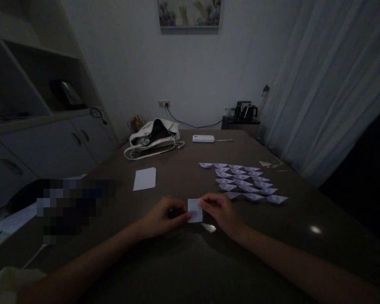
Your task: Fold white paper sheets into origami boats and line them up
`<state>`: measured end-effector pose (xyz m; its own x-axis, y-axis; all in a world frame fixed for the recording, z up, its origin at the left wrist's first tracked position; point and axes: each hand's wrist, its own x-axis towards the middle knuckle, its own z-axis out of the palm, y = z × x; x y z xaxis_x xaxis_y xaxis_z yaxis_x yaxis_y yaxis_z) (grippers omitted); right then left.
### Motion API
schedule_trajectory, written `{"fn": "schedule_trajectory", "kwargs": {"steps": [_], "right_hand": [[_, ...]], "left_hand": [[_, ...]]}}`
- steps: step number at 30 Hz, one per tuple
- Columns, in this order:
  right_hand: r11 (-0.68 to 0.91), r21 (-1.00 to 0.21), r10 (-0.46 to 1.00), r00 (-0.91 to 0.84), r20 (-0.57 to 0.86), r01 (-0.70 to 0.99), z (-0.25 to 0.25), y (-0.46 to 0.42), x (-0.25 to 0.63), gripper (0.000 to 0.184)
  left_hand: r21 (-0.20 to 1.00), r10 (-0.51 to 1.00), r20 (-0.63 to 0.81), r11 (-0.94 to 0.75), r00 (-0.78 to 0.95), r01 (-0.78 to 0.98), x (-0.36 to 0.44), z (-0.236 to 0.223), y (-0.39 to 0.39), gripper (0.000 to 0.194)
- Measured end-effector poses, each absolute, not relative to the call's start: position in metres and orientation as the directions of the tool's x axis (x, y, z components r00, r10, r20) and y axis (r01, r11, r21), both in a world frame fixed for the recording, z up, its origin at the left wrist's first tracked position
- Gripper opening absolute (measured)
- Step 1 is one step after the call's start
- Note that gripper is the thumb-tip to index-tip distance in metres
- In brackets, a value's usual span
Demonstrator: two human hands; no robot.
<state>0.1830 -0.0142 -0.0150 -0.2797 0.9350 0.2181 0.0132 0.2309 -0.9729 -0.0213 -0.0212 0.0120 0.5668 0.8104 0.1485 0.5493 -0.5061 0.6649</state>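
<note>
A small square of folded white paper (pixel 194 211) is held up between my two hands, over the near part of the table. My left hand (pixel 164 216) pinches its lower left edge between thumb and fingers. At its upper right corner, my right hand (pixel 223 213) grips with thumb and forefinger. Just below the square, a bright white patch (pixel 209 228) shows on the dark tabletop; whether it is paper or a reflection I cannot make out. Several folded paper boats (pixel 240 177) stand in rows to the right, beyond my right hand.
A stack of white paper sheets (pixel 145 179) lies left of centre. Behind it rests a white handbag (pixel 155 137). A white power bank (pixel 203 138) with a short cable is at the table's far side. Paper scraps (pixel 266 164) lie near the right edge. A blurred-out area covers the left.
</note>
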Motion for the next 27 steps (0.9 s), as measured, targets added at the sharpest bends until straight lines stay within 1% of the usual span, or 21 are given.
{"fn": "schedule_trajectory", "kwargs": {"steps": [3,7,11,15,19,24,27], "right_hand": [[0.254,-0.966,0.923,-0.312,0.225,0.052,-0.013,-0.016,0.182,0.018],[0.284,-0.956,0.896,-0.375,0.239,0.069,-0.011,-0.022,0.181,0.016],[0.398,-0.904,0.837,-0.465,0.287,0.158,-0.007,-0.028,0.18,0.013],[0.473,-0.85,0.81,-0.492,0.318,0.231,-0.005,-0.031,0.179,0.008],[0.463,-0.86,0.802,-0.514,0.304,0.215,-0.004,-0.03,0.18,0.009],[0.447,-0.877,0.804,-0.509,0.307,0.176,-0.004,-0.03,0.181,0.009],[0.411,-0.896,0.829,-0.476,0.293,0.165,-0.006,-0.027,0.181,0.009]], "left_hand": [[0.664,0.814,0.155,-0.506,0.56,0.551,-0.021,0.013,-0.021,0.027],[0.693,0.803,0.155,-0.504,0.575,0.516,-0.023,0.014,-0.021,0.024],[0.674,0.744,0.163,-0.564,0.648,0.478,-0.025,0.01,-0.023,0.02],[0.637,0.689,0.157,-0.618,0.708,0.46,-0.025,0.004,-0.024,0.016],[0.613,0.65,0.134,-0.648,0.748,0.453,-0.022,0.005,-0.026,0.017],[0.574,0.65,0.111,-0.659,0.752,0.485,-0.019,0.013,-0.029,0.018],[0.543,0.603,0.074,-0.692,0.794,0.475,-0.019,0.017,-0.029,0.021]]}}
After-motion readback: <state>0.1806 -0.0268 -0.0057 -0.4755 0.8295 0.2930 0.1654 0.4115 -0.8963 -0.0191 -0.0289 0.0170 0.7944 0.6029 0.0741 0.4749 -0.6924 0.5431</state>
